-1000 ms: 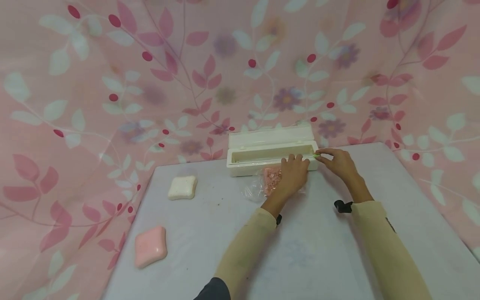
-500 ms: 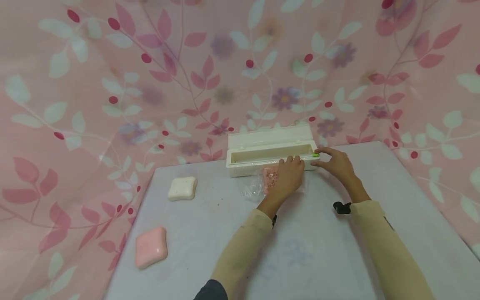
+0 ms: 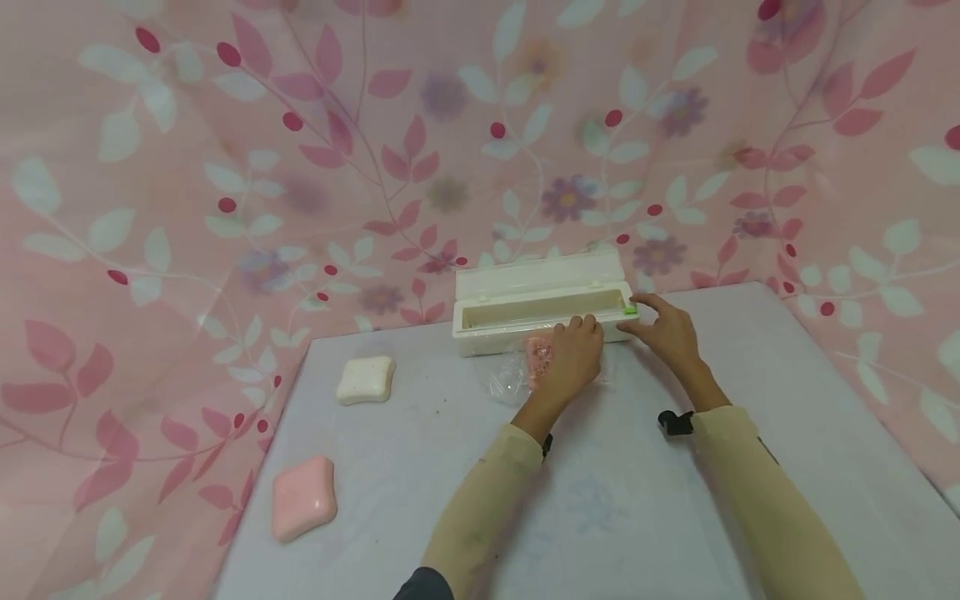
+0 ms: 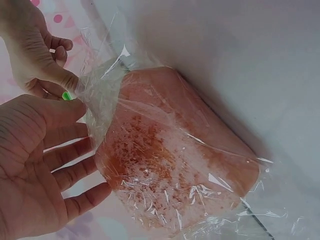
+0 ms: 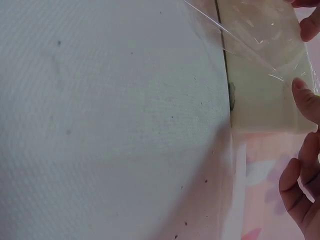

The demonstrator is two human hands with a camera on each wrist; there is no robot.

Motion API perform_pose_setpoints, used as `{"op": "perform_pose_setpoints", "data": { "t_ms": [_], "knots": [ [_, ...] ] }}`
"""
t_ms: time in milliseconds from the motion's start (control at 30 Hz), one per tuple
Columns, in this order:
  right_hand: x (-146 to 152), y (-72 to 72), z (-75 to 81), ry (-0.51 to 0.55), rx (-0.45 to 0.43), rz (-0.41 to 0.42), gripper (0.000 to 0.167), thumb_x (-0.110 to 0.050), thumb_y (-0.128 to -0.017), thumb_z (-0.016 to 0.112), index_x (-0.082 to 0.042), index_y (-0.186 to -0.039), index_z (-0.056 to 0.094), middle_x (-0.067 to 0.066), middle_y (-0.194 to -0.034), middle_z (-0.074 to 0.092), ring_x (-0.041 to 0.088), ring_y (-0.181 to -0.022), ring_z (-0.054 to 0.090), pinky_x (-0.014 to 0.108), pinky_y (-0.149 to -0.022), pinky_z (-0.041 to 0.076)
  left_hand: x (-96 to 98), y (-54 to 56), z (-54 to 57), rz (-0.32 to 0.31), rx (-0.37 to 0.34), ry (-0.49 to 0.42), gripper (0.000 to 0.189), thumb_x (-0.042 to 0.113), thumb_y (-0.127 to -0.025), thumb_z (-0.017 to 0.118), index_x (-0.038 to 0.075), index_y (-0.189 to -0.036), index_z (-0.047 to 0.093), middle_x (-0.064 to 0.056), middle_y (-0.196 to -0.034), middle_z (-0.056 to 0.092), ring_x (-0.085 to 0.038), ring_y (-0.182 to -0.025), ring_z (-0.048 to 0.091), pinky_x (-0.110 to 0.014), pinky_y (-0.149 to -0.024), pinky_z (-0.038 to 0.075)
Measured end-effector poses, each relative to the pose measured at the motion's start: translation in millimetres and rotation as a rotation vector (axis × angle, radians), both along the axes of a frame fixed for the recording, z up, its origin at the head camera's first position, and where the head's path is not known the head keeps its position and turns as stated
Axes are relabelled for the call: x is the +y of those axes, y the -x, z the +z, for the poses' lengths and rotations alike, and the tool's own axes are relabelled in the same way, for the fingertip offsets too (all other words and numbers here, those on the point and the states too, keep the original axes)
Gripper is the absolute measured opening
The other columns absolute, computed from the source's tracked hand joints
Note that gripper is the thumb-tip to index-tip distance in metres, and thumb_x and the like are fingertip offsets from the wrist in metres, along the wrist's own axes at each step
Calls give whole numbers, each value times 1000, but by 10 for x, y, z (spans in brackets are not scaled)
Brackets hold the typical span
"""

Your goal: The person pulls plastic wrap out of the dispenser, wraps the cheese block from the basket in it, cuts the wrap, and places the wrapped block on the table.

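A long white plastic wrap dispenser [image 3: 480, 343] stands at the table's back edge with its lid raised. Clear plastic wrap [image 3: 504, 382] runs from its front over a pink bar that looks like soap [image 3: 538, 360], marked with red-brown blotches. My left hand [image 3: 576, 354] pinches the wrap by the dispenser's front, thumb on the near side in the left wrist view, fingers partly hidden. At the dispenser's right end, my right hand [image 3: 670, 333] grips the corner, index finger on top and thumb against the front face [image 5: 265, 95]. Beside that index finger sits a small green slider [image 3: 630, 311].
A white speckled soap-like bar [image 3: 365, 381] lies at the table's back left. Nearer the front left is a plain pink bar [image 3: 303, 498]. Floral pink cloth [image 3: 405, 200] hangs close behind the table [image 3: 420, 467].
My left hand has shifted slightly left with the wrap. The right thumb has moved down from the green slider to the dispenser's front; the slider now shows uncovered.
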State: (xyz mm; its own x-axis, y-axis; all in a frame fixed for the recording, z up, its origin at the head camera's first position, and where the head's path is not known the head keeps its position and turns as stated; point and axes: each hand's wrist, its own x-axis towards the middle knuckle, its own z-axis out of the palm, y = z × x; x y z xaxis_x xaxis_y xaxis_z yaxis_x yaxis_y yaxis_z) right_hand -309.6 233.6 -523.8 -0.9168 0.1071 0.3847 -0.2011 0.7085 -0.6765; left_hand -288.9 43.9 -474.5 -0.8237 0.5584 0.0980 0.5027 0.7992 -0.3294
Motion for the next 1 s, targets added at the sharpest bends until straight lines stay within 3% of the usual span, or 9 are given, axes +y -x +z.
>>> {"op": "perform_pose_setpoints", "data": {
  "t_ms": [100, 267, 400, 500, 600, 733, 833, 933, 1000],
  "knots": [
    [-9, -8, -13, -28, -12, -7, 61, -34, -77, 86, -12, -129, 63, 19, -126, 63, 22, -57, 39, 39, -53, 34, 14, -28, 15, 17, -12, 9, 33, 28, -97, 58, 16, -127, 63, 5, -106, 52, -12, -97, 51, -28, -75, 45],
    [19, 5, -108, -37, 80, -32, 58, -30, -72, 89, -12, -123, 68, 13, -124, 66, 25, -63, 51, 38, -55, 39, 56, -19, 8, 8, 7, -16, 26, 27, -96, 59, 17, -118, 67, 4, -106, 54, -13, -99, 50, -30, -77, 44],
    [27, 35, -158, -14, 150, -59, 56, -29, -67, 92, -11, -117, 72, 8, -117, 70, 27, -60, 55, 37, -53, 40, 96, 38, 38, -13, 17, -62, 16, 25, -96, 59, 18, -105, 69, 3, -102, 57, -16, -97, 50, -32, -77, 41],
    [7, 52, -163, 13, 154, -64, 55, -31, -67, 92, -13, -116, 73, 6, -115, 71, 27, -61, 57, 36, -55, 41, 118, 115, 113, -7, 10, -91, 14, 29, -96, 60, 18, -101, 69, 3, -97, 61, -16, -92, 51, -32, -75, 42],
    [-28, 68, -166, 32, 138, -58, 55, -33, -68, 91, -14, -116, 73, 5, -117, 70, 18, -55, 51, 34, -55, 40, 132, 238, 182, 18, -11, -118, 15, 34, -95, 64, 20, -100, 67, 4, -95, 63, -16, -89, 54, -31, -74, 45],
    [-52, 75, -176, 38, 132, -46, 55, -31, -69, 91, -13, -118, 73, 9, -112, 71, 2, -45, 25, 33, -48, 31, 210, 429, 239, 22, -61, -165, 20, 37, -95, 66, 21, -107, 67, 4, -102, 64, -16, -94, 57, -32, -76, 49],
    [-45, 66, -177, 45, 132, -51, 53, -28, -71, 90, -12, -119, 72, 15, -105, 72, 2, -43, 18, 35, -46, 27, 321, 535, 263, -7, -136, -203, 29, 39, -95, 65, 25, -121, 65, 5, -111, 62, -17, -100, 56, -34, -80, 49],
    [-25, 49, -176, 51, 118, -62, 51, -24, -74, 88, -9, -120, 71, 19, -107, 71, 11, -46, 39, 39, -52, 39, 432, 612, 228, -36, -227, -248, 38, 42, -94, 65, 32, -130, 63, 7, -118, 60, -17, -103, 54, -35, -83, 48],
    [-10, 34, -182, 70, 97, -59, 50, -22, -75, 87, -7, -120, 70, 20, -114, 68, 25, -59, 58, 45, -65, 48, 480, 649, 184, -34, -280, -308, 39, 44, -92, 66, 35, -130, 64, 9, -119, 60, -16, -104, 53, -37, -85, 47]
  ]
}}
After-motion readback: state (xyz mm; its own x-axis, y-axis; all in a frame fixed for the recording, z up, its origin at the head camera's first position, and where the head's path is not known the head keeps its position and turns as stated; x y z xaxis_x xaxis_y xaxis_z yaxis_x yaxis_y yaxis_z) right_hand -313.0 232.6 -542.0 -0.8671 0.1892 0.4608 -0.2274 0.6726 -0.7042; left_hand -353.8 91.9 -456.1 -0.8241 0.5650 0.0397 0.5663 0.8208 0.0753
